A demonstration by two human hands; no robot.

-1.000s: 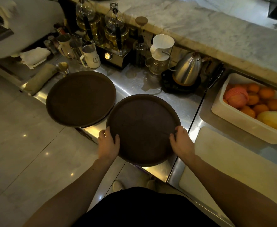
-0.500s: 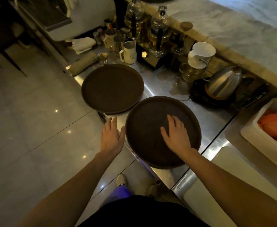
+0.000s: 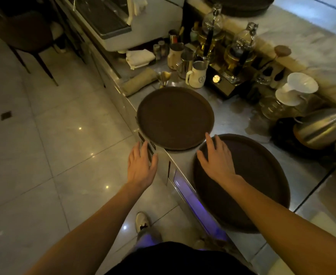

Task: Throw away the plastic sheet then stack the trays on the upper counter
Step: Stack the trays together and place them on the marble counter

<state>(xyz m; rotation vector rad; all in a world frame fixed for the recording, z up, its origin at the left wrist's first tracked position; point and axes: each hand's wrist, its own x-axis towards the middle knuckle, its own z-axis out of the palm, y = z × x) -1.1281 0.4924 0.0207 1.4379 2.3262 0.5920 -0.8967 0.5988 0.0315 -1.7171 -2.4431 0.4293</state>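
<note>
Near tray (image 3: 258,187): round, dark brown, flat on the steel counter (image 3: 228,118), its near edge overhanging the counter's front.
Far tray (image 3: 175,118): same round brown kind, flat on the counter farther along, its rim almost meeting the near tray's rim.
Right hand (image 3: 216,159): palm down on the left part of the near tray, fingers (image 3: 209,140) extended and slightly spread, tips reaching the gap between the two trays; grips nothing.
Left hand (image 3: 142,163): flat in front of the counter's face, just below the far tray's near edge, fingers straight and close together, holding nothing.
Upper counter (image 3: 310,42): pale marble, with more dark trays (image 3: 240,4) at its far end.
Plastic sheet: not visible.
Writing: the white pitcher (image 3: 197,76) carries a small round emblem, too small to read.
Other: steel kettle (image 3: 322,126) right of the trays; white dripper (image 3: 300,86) behind it.
</note>
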